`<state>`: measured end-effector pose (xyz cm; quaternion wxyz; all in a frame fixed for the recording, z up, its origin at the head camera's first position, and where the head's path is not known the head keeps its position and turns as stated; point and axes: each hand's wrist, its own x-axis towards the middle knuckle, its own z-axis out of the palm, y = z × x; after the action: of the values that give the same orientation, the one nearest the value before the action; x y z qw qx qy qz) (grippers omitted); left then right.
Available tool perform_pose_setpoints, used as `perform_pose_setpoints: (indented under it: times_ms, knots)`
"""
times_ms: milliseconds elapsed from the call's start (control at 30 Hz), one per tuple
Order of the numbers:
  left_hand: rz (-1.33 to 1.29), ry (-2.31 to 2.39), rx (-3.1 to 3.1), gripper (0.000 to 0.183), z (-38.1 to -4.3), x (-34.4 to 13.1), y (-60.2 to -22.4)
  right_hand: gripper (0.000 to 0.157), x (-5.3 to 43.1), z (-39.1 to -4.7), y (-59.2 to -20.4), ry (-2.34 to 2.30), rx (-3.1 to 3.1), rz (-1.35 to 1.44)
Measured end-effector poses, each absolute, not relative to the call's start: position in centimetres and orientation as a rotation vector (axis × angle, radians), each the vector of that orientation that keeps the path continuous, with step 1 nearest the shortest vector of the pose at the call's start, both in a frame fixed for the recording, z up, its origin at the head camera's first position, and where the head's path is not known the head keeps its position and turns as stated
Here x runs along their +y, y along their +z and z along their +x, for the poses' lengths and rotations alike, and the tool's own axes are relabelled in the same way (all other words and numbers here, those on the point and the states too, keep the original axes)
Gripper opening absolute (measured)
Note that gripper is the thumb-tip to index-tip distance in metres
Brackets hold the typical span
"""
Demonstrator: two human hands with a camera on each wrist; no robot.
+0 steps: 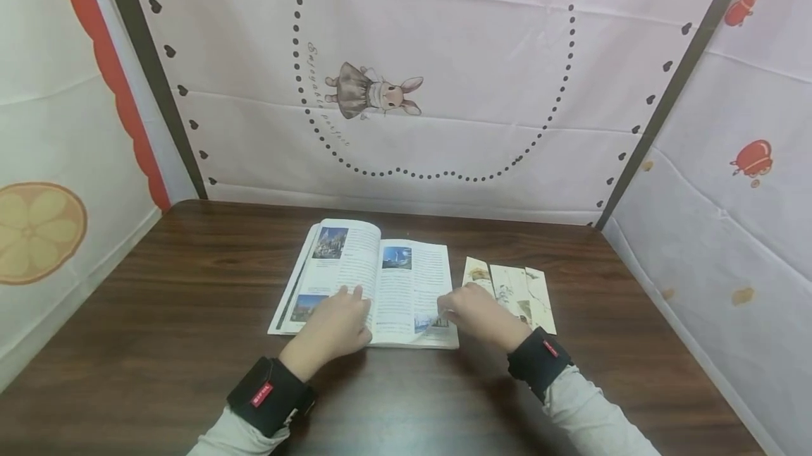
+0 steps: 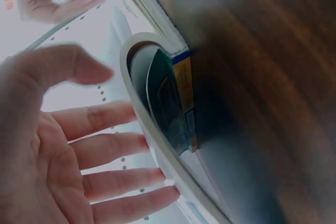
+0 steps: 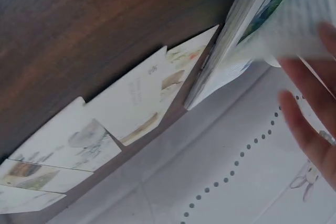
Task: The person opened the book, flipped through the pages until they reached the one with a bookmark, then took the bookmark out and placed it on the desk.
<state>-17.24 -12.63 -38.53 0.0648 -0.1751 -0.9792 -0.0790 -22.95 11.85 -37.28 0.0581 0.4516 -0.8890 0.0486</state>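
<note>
An open book point(image 1: 396, 294) with printed text and small photos lies on the table. My left hand point(image 1: 339, 322) rests on its left page, and in the left wrist view the outstretched fingers point(image 2: 113, 150) touch the curved paper. At the lower right corner, my right hand point(image 1: 478, 308) pinches a page point(image 1: 426, 322) and lifts its corner off those beneath. The left wrist view shows that right hand point(image 2: 47, 3) with the bent page between thumb and fingers. Up close in the right wrist view, the raised page point(image 3: 302, 30) is blurred beside the fingers point(image 3: 310, 77).
Several pale illustrated cards point(image 1: 510, 290) lie overlapping just right of the book, partly behind the right hand. The dark wooden table point(image 1: 190, 287) ends at a printed cloth wall point(image 1: 444, 75) behind, with more cloth at both sides.
</note>
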Motion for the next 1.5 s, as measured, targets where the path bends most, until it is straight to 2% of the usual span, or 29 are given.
perform_pose_setpoints:
  times_ms: [267, 333, 400, 633, 800, 900, 1000, 1200, 1333, 1500]
  knots:
    - [-0.461, -0.255, -3.005, 0.071, -17.5, -11.3, -38.4, 0.016, 11.0, -22.5, -35.9, 0.121, -2.376, 1.265]
    - [-0.447, -0.240, -2.981, 0.073, -17.5, -10.9, -38.6, 0.019, 10.7, -22.2, -35.4, 0.123, -2.304, 1.265]
    - [-0.440, -0.210, -2.951, 0.069, -17.5, -10.6, -38.8, 0.020, 10.4, -22.0, -35.0, 0.125, -2.228, 1.265]
    - [-0.433, -0.104, -2.867, 0.034, -17.8, -10.0, -39.1, 0.023, 9.6, -21.7, -34.8, 0.165, -2.111, 1.240]
    - [-0.389, -0.070, -2.872, 0.021, -18.1, -9.8, -39.0, 0.028, 10.0, -21.9, -35.2, 0.271, -2.226, 1.156]
    - [-0.311, -0.077, -2.899, 0.021, -18.2, -9.8, -38.8, 0.036, 10.3, -22.1, -35.6, 0.309, -2.390, 1.100]
    - [-0.237, -0.136, -2.882, 0.028, -18.2, -10.1, -38.7, 0.038, 10.4, -22.1, -36.2, 0.285, -2.647, 1.104]
    - [-0.053, -0.529, -2.790, 0.046, -17.8, -11.8, -38.4, 0.049, 10.8, -22.2, -38.2, 0.146, -3.063, 1.153]
    - [0.048, -0.671, -2.728, 0.039, -17.5, -13.2, -37.9, 0.055, 10.8, -22.3, -38.9, 0.116, -3.070, 1.168]
    - [0.090, -0.525, -2.671, 0.032, -17.2, -14.9, -38.1, 0.055, 10.5, -22.6, -38.8, 0.160, -3.081, 1.174]
